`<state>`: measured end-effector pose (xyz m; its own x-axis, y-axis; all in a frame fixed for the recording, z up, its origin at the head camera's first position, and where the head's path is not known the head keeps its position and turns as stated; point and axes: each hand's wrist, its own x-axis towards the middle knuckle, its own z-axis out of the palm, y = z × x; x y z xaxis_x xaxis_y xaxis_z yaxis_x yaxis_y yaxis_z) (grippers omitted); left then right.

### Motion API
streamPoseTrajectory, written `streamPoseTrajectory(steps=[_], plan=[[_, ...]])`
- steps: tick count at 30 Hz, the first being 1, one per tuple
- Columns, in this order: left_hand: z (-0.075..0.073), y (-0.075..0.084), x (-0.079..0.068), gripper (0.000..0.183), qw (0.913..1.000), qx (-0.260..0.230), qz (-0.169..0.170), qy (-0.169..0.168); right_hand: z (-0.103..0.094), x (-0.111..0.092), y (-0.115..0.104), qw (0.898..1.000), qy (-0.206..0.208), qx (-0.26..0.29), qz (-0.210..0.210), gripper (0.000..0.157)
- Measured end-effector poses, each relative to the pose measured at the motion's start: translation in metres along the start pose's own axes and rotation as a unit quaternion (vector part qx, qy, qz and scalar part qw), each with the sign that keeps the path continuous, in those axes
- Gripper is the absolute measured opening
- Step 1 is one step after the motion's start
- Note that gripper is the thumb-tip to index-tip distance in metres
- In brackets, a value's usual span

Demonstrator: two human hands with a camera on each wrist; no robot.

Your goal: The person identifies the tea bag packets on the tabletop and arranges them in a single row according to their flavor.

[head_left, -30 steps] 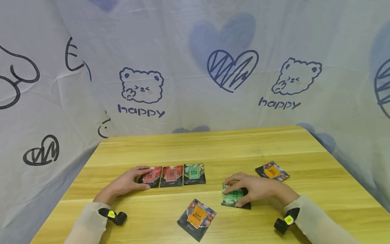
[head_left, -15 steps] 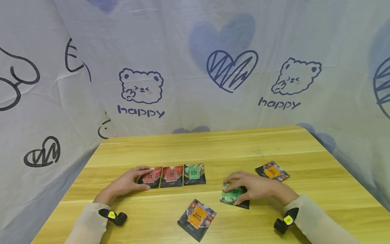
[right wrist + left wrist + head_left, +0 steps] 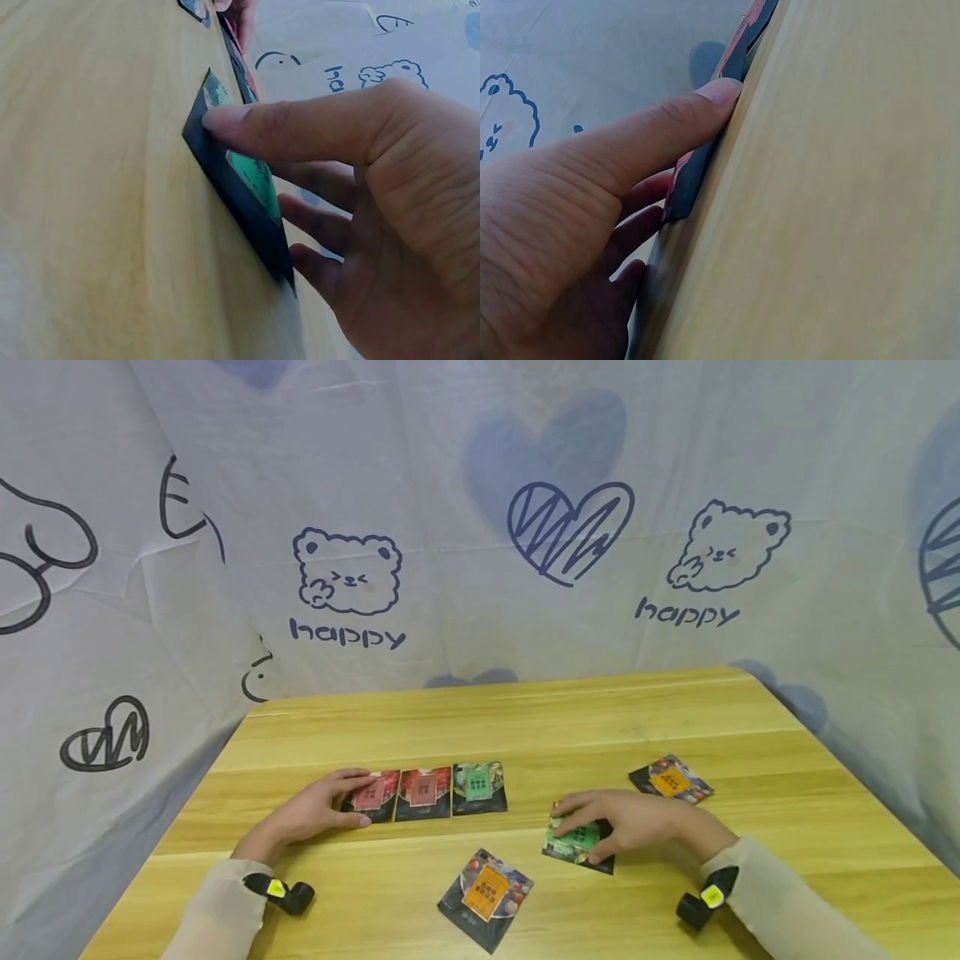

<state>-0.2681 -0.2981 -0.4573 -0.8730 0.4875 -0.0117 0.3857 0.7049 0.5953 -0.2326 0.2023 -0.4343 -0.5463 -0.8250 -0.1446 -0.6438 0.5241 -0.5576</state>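
My left hand [image 3: 311,810] rests on a small red-and-black food packet [image 3: 371,793], thumb at its near edge and fingers over its far left corner. In the left wrist view that thumb [image 3: 682,124] lies straight along the packet's edge. A second red packet [image 3: 423,793] and a green-labelled packet [image 3: 480,788] continue the row to the right. My right hand [image 3: 637,818] spreads over another green packet [image 3: 581,837], lying slightly turned on the table. The right wrist view has the thumb [image 3: 240,127] pressing on its dark near part, with the other fingers at the far edge.
An orange-labelled packet [image 3: 486,893] lies angled near the front of the wooden table [image 3: 360,910]. Another orange-labelled packet [image 3: 671,780] lies beyond my right wrist. A printed cloth [image 3: 465,552] hangs behind the table.
The right hand's green packet has shifted slightly left and turned a little. Most recently the right thumb has slid right along its near edge. My left hand and the row stay put.
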Motion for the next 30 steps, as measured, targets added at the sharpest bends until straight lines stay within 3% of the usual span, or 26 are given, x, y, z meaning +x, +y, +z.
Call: streamPoseTrajectory(steps=[13, 22, 30], plan=[[0.0002, -0.0009, 0.0006, 0.074, 1.0, 0.006, 0.002, 0.0, 0.0009, 0.0, 0.004, 1.0, 0.014, -0.002, -0.001, 0.043], [-0.0027, 0.0022, 0.0002, 0.074, 1.0, 0.0, -0.002, 0.002, -0.0016, 0.0007, 0.0027, 0.999, 0.037, -0.033, -0.01, 0.044], [0.0006, 0.0014, -0.0014, 0.074, 1.0, 0.0, -0.005, 0.0, 0.0019, 0.001, 0.0028, 0.999, 0.027, -0.024, -0.018, 0.043]])
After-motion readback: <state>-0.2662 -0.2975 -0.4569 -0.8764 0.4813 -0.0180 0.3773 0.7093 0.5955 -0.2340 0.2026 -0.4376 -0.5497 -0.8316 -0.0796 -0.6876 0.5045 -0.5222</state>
